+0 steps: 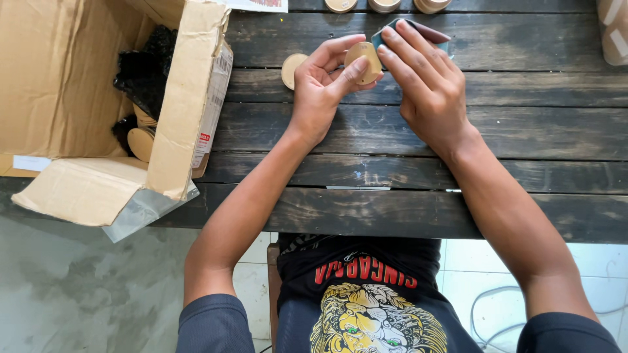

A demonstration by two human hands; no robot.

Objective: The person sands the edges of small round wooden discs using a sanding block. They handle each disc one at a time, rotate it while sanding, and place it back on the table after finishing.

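My left hand (322, 88) holds a small round wooden disc (363, 60) between thumb and fingers above the dark plank table (392, 137). My right hand (425, 82) presses a folded sheet, teal on one side and dark reddish on the other (418, 29), against the disc's right edge. Another round wooden disc (292, 68) lies flat on the table just left of my left hand.
An open cardboard box (183, 98) sits at the table's left end, with black packing and more wooden discs (140, 142) inside. Several wooden pieces (383, 5) stand along the far edge. A taped object (615, 33) is at the top right.
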